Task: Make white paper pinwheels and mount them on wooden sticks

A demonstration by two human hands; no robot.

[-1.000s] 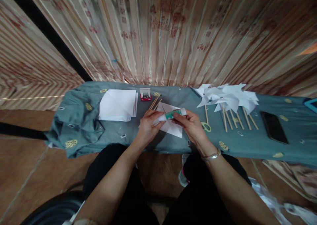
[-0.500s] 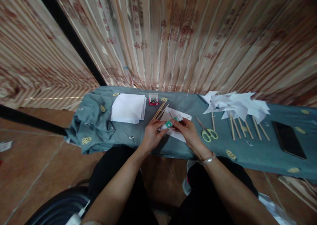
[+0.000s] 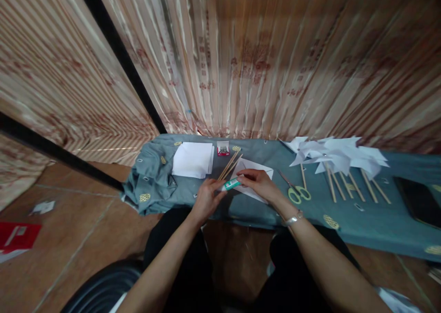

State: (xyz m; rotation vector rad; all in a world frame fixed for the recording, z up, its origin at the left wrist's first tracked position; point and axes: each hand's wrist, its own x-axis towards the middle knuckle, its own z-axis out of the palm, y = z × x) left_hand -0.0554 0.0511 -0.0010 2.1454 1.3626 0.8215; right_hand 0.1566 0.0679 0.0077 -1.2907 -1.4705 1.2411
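Both hands meet over a white paper square (image 3: 257, 170) on the blue-grey cloth (image 3: 344, 212). My right hand (image 3: 259, 182) is closed round a green-and-white glue stick (image 3: 231, 183), which points left. My left hand (image 3: 207, 197) pinches the stick's left end, fingers curled. A few thin wooden sticks (image 3: 229, 164) lie just behind the hands, beside a small red box of pins (image 3: 223, 148).
A stack of white paper (image 3: 193, 159) lies at the left. Yellow-handled scissors (image 3: 296, 191) rest right of my hands. Several finished white paper pinwheels (image 3: 339, 157) on sticks lie further right, then a black phone (image 3: 418, 202). A striped curtain hangs behind.
The view has swung left and back, so the table sits further right and smaller. The glue stick has come lower, from level above the paper to near its front-left edge.
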